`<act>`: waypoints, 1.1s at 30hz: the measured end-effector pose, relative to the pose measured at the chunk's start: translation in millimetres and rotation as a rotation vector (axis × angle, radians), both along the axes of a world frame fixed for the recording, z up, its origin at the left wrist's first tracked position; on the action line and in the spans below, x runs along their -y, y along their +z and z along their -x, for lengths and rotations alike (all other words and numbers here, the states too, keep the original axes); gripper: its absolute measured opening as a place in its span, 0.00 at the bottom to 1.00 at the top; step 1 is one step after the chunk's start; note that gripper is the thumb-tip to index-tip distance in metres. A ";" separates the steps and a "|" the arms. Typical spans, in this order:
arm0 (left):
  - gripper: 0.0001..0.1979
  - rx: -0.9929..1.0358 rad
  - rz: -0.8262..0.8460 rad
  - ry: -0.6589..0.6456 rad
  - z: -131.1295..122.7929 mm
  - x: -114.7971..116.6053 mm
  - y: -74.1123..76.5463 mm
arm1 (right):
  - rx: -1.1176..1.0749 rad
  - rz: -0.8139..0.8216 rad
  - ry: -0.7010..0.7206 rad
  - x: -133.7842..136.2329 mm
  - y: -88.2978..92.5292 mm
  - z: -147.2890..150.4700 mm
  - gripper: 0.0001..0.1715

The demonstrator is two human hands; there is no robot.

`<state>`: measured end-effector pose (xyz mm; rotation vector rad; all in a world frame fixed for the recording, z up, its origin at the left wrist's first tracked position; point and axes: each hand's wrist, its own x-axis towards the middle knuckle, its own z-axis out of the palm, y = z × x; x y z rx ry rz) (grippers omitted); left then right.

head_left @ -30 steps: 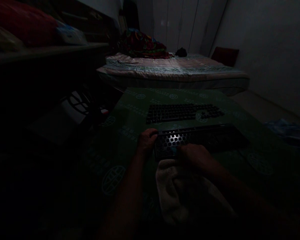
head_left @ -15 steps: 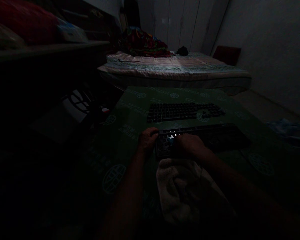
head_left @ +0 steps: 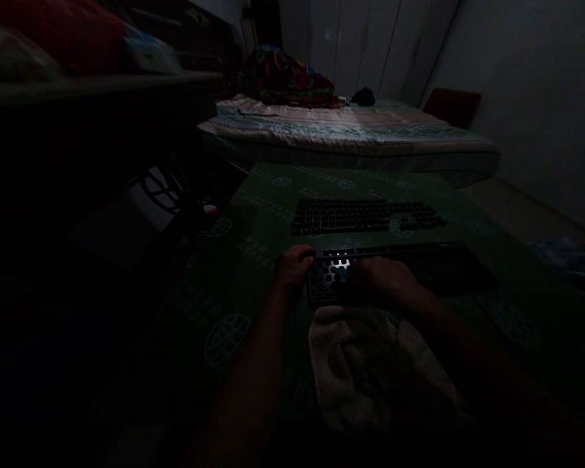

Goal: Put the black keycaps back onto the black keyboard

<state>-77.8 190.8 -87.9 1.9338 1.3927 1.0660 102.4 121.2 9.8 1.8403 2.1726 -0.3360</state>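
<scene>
A dark keyboard base [head_left: 448,270] lies across the green table, its key caps apparently off at the left end, where a bright patch shows the bare key sockets. My left hand [head_left: 293,265] is closed on the base's left end, thumb along the upper corner. Over the left part of the base, my right hand [head_left: 385,276] is closed, its fingertips largely in shadow. A small bluish thing [head_left: 340,273] shows at those fingertips, too dark to name. Beyond the base, rows of loose black key caps [head_left: 341,216] are laid out in keyboard order, with a gap toward the right.
A crumpled light cloth [head_left: 329,370] lies just below the base on the green table [head_left: 253,260]. Behind the table stands a bed [head_left: 361,133] with a patterned blanket [head_left: 292,78]. On the left, a shelf [head_left: 195,79] holds bags. Most of the room is very dark.
The whole view has shifted slightly. My right hand has moved a little to the right along the base, baring more of the lit sockets. My left hand keeps its hold.
</scene>
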 end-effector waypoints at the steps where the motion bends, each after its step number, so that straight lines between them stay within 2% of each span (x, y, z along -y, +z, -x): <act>1: 0.11 0.001 0.001 -0.001 0.0 0.1 0.2 | -0.007 0.001 -0.006 0.6 -1.4 2.6 0.20; 6: 0.11 0.003 -0.001 -0.006 0.0 0.1 -1.0 | -0.024 -0.006 0.008 2.8 -8.6 14.5 0.17; 14: 0.11 -0.001 -0.002 -0.009 -0.1 -0.9 -1.6 | 0.018 -0.010 0.092 11.4 -0.3 22.2 0.17; 18: 0.11 0.006 -0.008 -0.007 0.5 -2.3 -4.5 | -0.002 0.005 0.108 16.6 -2.3 20.5 0.16; 23: 0.11 -0.001 -0.005 -0.001 0.2 -2.3 -6.2 | -0.048 0.061 0.062 12.7 -3.7 8.4 0.16; 27: 0.11 0.006 0.004 -0.006 0.1 -0.7 -2.9 | -0.066 -0.004 -0.029 1.4 -0.2 1.2 0.19; 33: 0.11 0.003 0.015 0.001 -0.4 1.2 -0.5 | -0.014 -0.030 0.100 -3.8 -5.1 15.5 0.18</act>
